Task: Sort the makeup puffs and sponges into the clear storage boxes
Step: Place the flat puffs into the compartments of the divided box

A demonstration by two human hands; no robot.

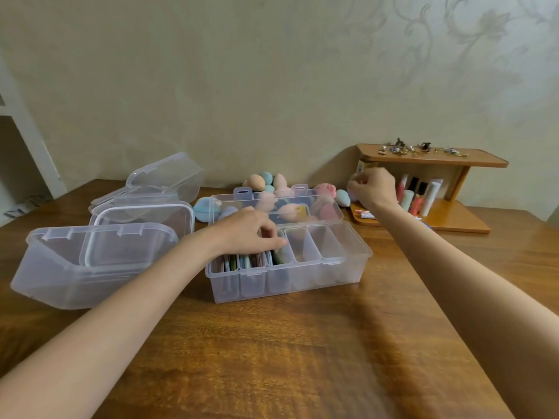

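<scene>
Bare forearms reach in from the near edge over the wooden table [272, 358]. Left hand [251, 231] rests on the divided clear box [348, 267], fingers curled down into the third compartment from the left, apparently pressing or tucking the flat makeup puffs [251, 261] that stand on edge there. Three left compartments hold puffs; the right ones look unfilled. Its hinged lid [272, 201] stands open behind.

Right hand [373, 187] is farther back, by the wooden shelf [453, 219], fingers curled round something pale; blur leaves it unclear whether that is a sponge.

Loose egg-shaped sponges [257, 181], peach, blue and pink, lie heaped behind the lid against the wall, most tips pointing up or tilted. By judgement they are very light, soft and springy, not fragile; a gentle pinch round the fat belly should hold, though they may roll. Puffs are thin, limp discs, best pinched at the rim and slid in edgewise, faces parallel to the dividers.

Two larger open clear boxes [90, 267] sit at the left.
</scene>
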